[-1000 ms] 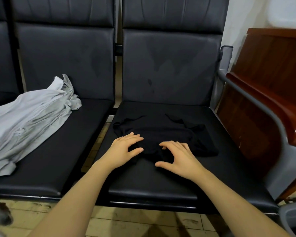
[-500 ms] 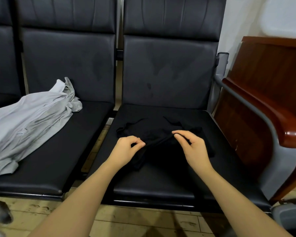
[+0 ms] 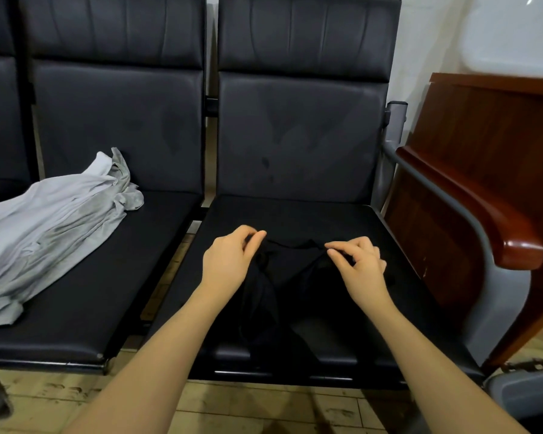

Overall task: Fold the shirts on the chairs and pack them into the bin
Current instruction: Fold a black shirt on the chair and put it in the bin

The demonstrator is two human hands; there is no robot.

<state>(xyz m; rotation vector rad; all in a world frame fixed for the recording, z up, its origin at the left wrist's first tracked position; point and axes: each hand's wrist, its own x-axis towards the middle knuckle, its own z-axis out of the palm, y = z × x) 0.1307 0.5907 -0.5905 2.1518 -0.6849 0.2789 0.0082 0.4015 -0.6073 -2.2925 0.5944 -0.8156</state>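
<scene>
Already pinched at both top corners, the black shirt hung limp

Clearly the thin black cotton shirt [image 3: 282,277] was light and floppy; it sagged between the hands at lower centre of the frame, over the black padded seat of the right-hand chair [image 3: 342,220]. Left hand [image 3: 229,261] and right hand [image 3: 359,267] each pinched its upper edge between thumb and forefinger. Such cloth would likely droop and slide on the smooth seat, so the shoulder seams looked the best hold. At left of the frame the crumpled pale grey shirt [image 3: 54,220] lay on the neighbouring black seat [image 3: 113,277]. No bin showed.
</scene>
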